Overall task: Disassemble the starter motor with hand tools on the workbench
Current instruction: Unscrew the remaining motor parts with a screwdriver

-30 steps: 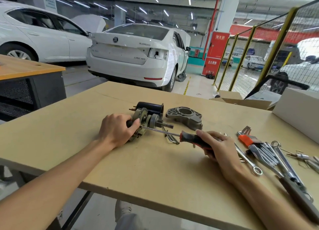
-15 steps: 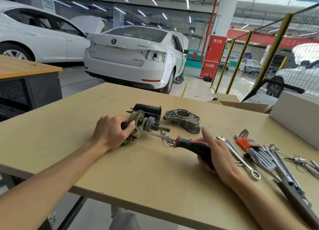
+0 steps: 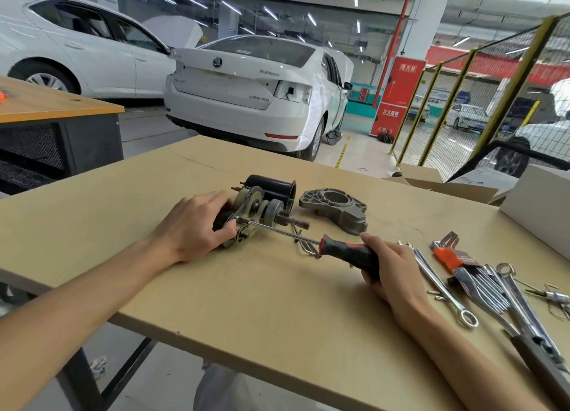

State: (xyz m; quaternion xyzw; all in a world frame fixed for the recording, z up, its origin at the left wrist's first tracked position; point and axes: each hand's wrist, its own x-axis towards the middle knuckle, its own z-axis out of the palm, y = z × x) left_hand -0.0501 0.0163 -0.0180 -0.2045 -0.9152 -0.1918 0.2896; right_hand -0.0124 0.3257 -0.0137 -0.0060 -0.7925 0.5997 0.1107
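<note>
The starter motor (image 3: 257,208) lies on its side on the tan workbench (image 3: 246,293), its geared shaft pointing right. My left hand (image 3: 192,225) grips the motor's left end and holds it down. My right hand (image 3: 390,268) is closed around the black-and-red handle of a screwdriver (image 3: 345,250). The screwdriver's long shaft runs left, and its tip sits at the motor's end plate beside my left thumb. A grey cast nose housing (image 3: 334,208) lies detached just right of the motor. A black cylindrical case (image 3: 273,185) sits behind the motor.
Combination wrenches (image 3: 441,284), an orange-holdered hex key set (image 3: 453,256) and other steel tools lie at the right. A bent wire clip (image 3: 303,245) rests under the screwdriver shaft. A white box (image 3: 539,204) and a cardboard box (image 3: 431,179) stand at the back right. White cars are parked beyond the bench.
My right hand has shifted its hold along the screwdriver handle, the index finger stretching forward over it. The left hand and motor have stayed in place; the view has shifted slightly.
</note>
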